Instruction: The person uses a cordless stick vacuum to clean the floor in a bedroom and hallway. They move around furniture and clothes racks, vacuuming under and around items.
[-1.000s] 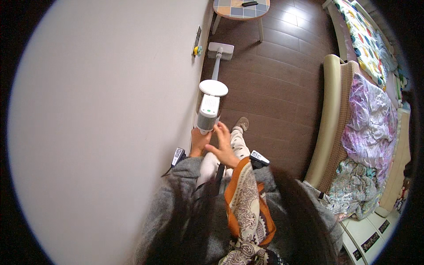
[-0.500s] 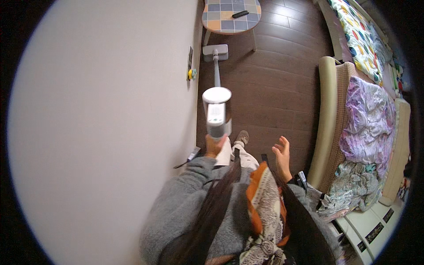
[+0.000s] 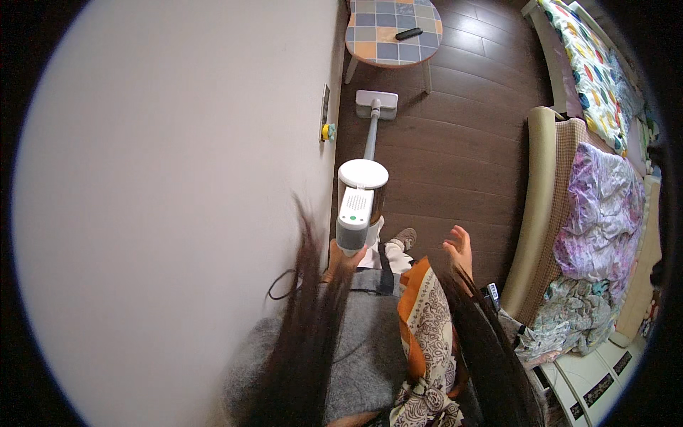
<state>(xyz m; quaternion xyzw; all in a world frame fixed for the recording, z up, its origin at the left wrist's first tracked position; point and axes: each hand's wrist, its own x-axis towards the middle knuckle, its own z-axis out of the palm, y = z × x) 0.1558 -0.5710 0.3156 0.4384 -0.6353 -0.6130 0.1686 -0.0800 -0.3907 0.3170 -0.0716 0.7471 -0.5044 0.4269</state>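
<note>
My left hand [image 3: 343,260] is wrapped round the handle of a white and grey stick vacuum cleaner [image 3: 358,205], partly hidden by its body and by strands of hair. From there a grey tube [image 3: 371,138] runs away from me to a flat floor head [image 3: 376,104], which rests on the dark floor beside the wall, just short of a small table. My right hand [image 3: 459,249] hangs free over the floor at my right side, holding nothing, its fingers apart and slightly curled.
A tile-patterned table [image 3: 393,53] bears a black remote control [image 3: 408,33]. The wall [image 3: 199,156] runs close along my left, with a yellow and teal thing [image 3: 328,132] on it. To the right stands a sofa [image 3: 537,206] with a crumpled purple cover [image 3: 600,213].
In the picture, the vacuum cleaner, table and sofa have shifted a little right and down. My left hand has drawn nearer my body with the vacuum cleaner. The right hand stays open.
</note>
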